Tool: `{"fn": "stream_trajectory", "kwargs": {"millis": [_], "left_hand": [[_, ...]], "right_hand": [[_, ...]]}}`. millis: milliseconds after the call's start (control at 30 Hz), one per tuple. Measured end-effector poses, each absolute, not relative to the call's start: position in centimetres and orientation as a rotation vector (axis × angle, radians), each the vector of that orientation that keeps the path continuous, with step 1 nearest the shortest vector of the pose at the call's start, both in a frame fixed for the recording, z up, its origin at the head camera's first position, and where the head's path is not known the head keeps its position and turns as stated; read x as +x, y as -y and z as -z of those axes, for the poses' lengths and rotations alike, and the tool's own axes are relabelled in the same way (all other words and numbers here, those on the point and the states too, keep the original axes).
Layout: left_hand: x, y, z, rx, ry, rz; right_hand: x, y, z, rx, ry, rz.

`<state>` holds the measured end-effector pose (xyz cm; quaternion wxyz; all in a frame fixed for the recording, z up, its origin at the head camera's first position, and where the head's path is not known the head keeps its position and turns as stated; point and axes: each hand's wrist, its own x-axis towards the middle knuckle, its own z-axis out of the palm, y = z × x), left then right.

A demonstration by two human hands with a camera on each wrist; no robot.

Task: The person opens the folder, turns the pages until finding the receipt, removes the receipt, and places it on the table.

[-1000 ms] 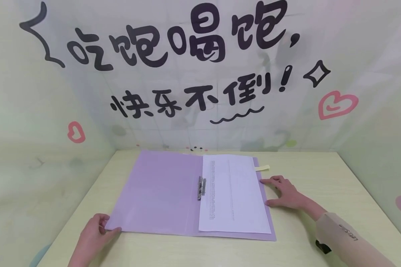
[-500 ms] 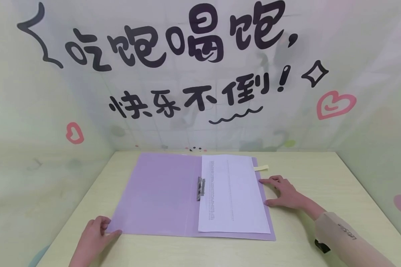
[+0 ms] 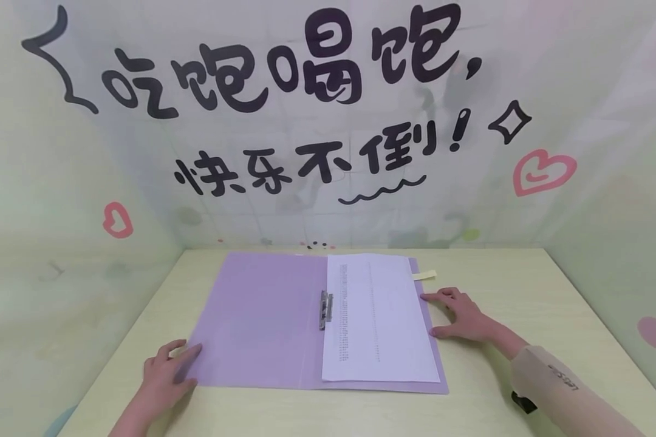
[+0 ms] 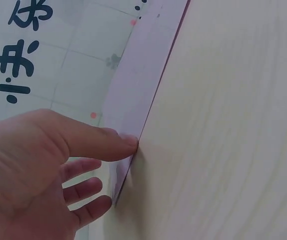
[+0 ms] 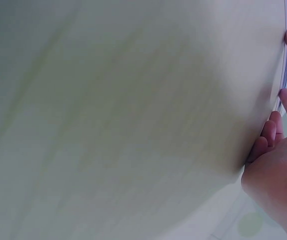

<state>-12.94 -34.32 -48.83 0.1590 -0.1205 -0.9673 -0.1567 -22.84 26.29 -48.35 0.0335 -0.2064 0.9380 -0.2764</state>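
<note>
A purple folder (image 3: 257,321) lies spread flat on the table in the head view. Its right half bears a stack of printed paper (image 3: 393,321) beside a metal clip (image 3: 324,309) near the spine. My left hand (image 3: 166,376) is at the folder's lower left corner, index fingertip on the cover and thumb at the front edge. In the left wrist view the thumb (image 4: 98,140) extends along that edge, the other fingers spread beneath it. My right hand (image 3: 461,315) touches the folder's right edge with extended index finger and thumb; its remaining fingers bend inward.
A pale yellow tab (image 3: 425,275) sticks out past the folder's upper right side. The light wood table (image 3: 530,291) meets a decorated backdrop (image 3: 306,218) behind and at both sides. Something dark (image 3: 523,402) shows under the right sleeve (image 3: 557,379).
My left hand has shifted slightly right, its index finger moving from beside the corner onto the cover. The folder's left side lies flatter. My right hand keeps its place at the edge.
</note>
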Motion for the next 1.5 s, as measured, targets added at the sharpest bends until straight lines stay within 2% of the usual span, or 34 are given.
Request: {"fn": "stream_trajectory", "kwargs": {"millis": [467, 933, 1500], "left_hand": [[-14.1, 33.2, 46.3, -0.201, 3.113, 0.547], [-13.0, 33.8, 46.6, -0.184, 3.059, 0.582], [-13.3, 33.4, 47.0, -0.141, 2.986, 0.606]], "right_hand": [[-22.7, -26.2, 48.5, -0.636, -2.893, 0.849], [-22.9, -25.9, 48.9, -0.638, -2.882, 0.858], [-23.0, -26.1, 48.1, -0.611, -2.847, 0.867]]}}
